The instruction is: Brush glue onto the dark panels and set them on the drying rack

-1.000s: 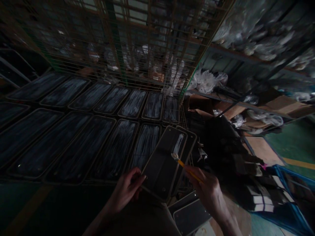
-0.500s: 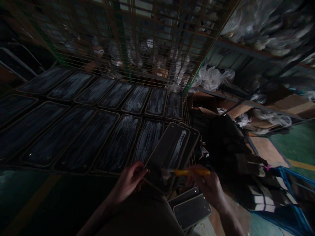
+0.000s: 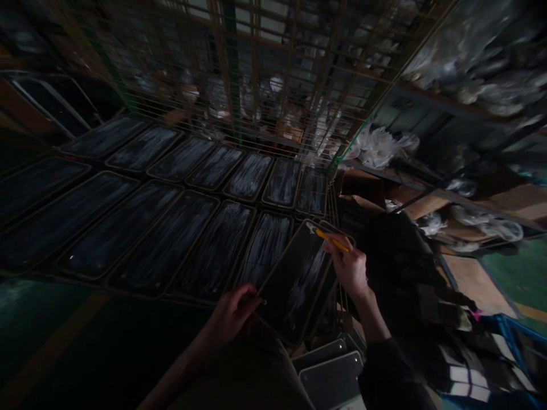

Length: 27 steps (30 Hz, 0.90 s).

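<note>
My left hand (image 3: 233, 316) grips the near left edge of a dark rectangular panel (image 3: 294, 282), holding it tilted over the rack's edge. White streaks cover part of the panel's face. My right hand (image 3: 348, 265) is closed round a small brush with a yellow handle (image 3: 331, 240), its bristles at the panel's far top corner. A second panel lies just under the held one.
Two rows of similar dark panels streaked with white (image 3: 171, 199) lie on a wire rack. A wire mesh wall (image 3: 256, 74) stands behind them. Unpainted panels (image 3: 331, 376) are stacked below my hands. Shelves with plastic bags (image 3: 380, 145) and cardboard are to the right.
My right hand swept the brush down the panel to its near end, then up to the far top corner. More white streaks now cover the panel. My left hand kept its grip.
</note>
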Motion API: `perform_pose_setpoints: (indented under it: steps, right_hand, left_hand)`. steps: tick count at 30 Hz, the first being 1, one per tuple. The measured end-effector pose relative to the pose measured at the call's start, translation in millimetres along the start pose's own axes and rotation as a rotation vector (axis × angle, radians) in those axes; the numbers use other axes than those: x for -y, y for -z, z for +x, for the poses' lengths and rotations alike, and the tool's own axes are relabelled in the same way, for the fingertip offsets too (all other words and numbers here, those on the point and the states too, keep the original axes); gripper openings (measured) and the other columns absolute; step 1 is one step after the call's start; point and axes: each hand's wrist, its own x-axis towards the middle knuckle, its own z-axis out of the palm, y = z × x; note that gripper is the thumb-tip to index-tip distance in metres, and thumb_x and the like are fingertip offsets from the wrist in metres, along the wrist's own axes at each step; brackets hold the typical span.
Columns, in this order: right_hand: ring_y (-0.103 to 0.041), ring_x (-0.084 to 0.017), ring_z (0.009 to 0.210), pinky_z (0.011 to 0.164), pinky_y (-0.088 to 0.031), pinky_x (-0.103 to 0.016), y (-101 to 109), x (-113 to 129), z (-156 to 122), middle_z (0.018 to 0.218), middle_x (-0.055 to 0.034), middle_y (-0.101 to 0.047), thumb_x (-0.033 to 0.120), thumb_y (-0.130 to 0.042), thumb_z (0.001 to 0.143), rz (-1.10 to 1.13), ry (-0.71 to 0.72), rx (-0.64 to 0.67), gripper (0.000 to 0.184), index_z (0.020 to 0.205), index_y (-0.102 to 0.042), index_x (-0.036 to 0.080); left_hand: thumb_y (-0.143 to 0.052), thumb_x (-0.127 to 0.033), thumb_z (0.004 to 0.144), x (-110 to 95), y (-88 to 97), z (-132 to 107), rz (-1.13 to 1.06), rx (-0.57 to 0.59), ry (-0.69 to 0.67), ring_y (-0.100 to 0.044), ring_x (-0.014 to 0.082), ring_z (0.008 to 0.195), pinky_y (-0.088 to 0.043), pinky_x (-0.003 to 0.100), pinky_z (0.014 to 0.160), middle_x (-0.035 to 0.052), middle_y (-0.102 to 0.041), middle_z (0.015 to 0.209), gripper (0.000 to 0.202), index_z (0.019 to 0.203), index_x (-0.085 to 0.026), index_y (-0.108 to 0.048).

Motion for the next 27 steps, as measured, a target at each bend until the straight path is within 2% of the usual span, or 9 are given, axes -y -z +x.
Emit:
perform_pose_setpoints:
  steps: [3,7,9,13,16,18,22,25,27]
  right_hand:
    - [-0.070,-0.016,0.074,0.066,-0.053,-0.023,-2,16,-16,0.089,-0.0033,-0.071,0.034,-0.048,0.099,0.021,0.005,0.131,0.023,0.112,-0.060,0.020]
    - [-0.069,-0.014,0.071,0.065,-0.053,-0.022,12,40,-37,0.083,-0.0014,-0.069,0.031,-0.045,0.100,0.198,-0.047,0.284,0.022,0.114,-0.058,0.022]
    - [-0.068,-0.015,0.071,0.067,-0.054,-0.023,17,41,-34,0.081,-0.0014,-0.067,0.032,-0.045,0.100,0.242,-0.087,0.243,0.022,0.114,-0.058,0.021]
    - [-0.068,-0.016,0.070,0.067,-0.055,-0.025,6,20,-14,0.079,-0.0016,-0.065,0.034,-0.048,0.098,0.191,-0.134,0.028,0.023,0.112,-0.059,0.020]
    - [-0.067,-0.015,0.069,0.067,-0.053,-0.024,-6,12,-16,0.078,-0.0010,-0.065,0.032,-0.048,0.098,0.160,-0.124,0.024,0.021,0.111,-0.059,0.020]
    - [-0.067,-0.014,0.068,0.065,-0.052,-0.022,-10,21,-33,0.079,-0.0006,-0.066,0.030,-0.048,0.098,0.170,-0.120,0.095,0.020,0.113,-0.059,0.021]
    - [-0.064,-0.012,0.063,0.061,-0.050,-0.019,-2,59,-84,0.076,0.0019,-0.065,0.026,-0.049,0.098,0.262,-0.152,0.253,0.019,0.115,-0.057,0.024]
    - [-0.064,-0.013,0.065,0.061,-0.051,-0.020,8,85,-115,0.078,0.0009,-0.066,0.026,-0.049,0.097,0.365,-0.226,0.329,0.021,0.117,-0.057,0.025]
    - [-0.064,-0.014,0.067,0.064,-0.052,-0.022,12,93,-128,0.078,0.0001,-0.067,0.028,-0.050,0.097,0.438,-0.296,0.345,0.020,0.114,-0.059,0.024]
  left_hand:
    - [-0.054,-0.047,0.087,2,0.3,-1,-0.019,0.002,-0.019,-0.050,0.0089,0.043,-0.034,0.017,0.038,-0.0051,-0.053,0.059,0.030,0.086,-0.018,-0.054]
    - [-0.053,-0.048,0.088,5,0.3,-1,-0.049,0.028,-0.007,-0.048,0.0082,0.041,-0.031,0.016,0.036,-0.0054,-0.052,0.060,0.030,0.088,-0.018,-0.053]
    - [-0.052,-0.048,0.088,4,0.2,-2,-0.053,0.036,-0.001,-0.047,0.0081,0.041,-0.030,0.016,0.035,-0.0056,-0.052,0.060,0.030,0.089,-0.018,-0.052]
    - [-0.052,-0.047,0.089,0,1.2,-2,-0.046,0.040,0.003,-0.049,0.0081,0.042,-0.032,0.016,0.037,-0.0051,-0.053,0.061,0.028,0.087,-0.018,-0.053]
    - [-0.053,-0.046,0.089,-1,2.2,-2,-0.039,0.035,0.007,-0.051,0.0084,0.043,-0.034,0.016,0.038,-0.0047,-0.054,0.062,0.028,0.090,-0.018,-0.053]
    - [-0.053,-0.046,0.088,1,2.4,-2,-0.040,0.029,0.008,-0.051,0.0085,0.043,-0.034,0.016,0.037,-0.0047,-0.054,0.063,0.028,0.092,-0.017,-0.053]
    - [-0.053,-0.045,0.089,7,2.1,-1,-0.065,0.012,-0.018,-0.050,0.0082,0.044,-0.035,0.016,0.036,-0.0044,-0.053,0.063,0.028,0.092,-0.017,-0.053]
    - [-0.049,-0.046,0.091,11,2.4,-2,-0.072,0.028,-0.047,-0.049,0.0080,0.043,-0.034,0.016,0.037,-0.0051,-0.051,0.058,0.030,0.092,-0.017,-0.053]
    - [-0.045,-0.047,0.093,13,2.8,-2,-0.063,0.047,-0.056,-0.048,0.0081,0.042,-0.034,0.015,0.037,-0.0058,-0.050,0.054,0.031,0.092,-0.017,-0.053]
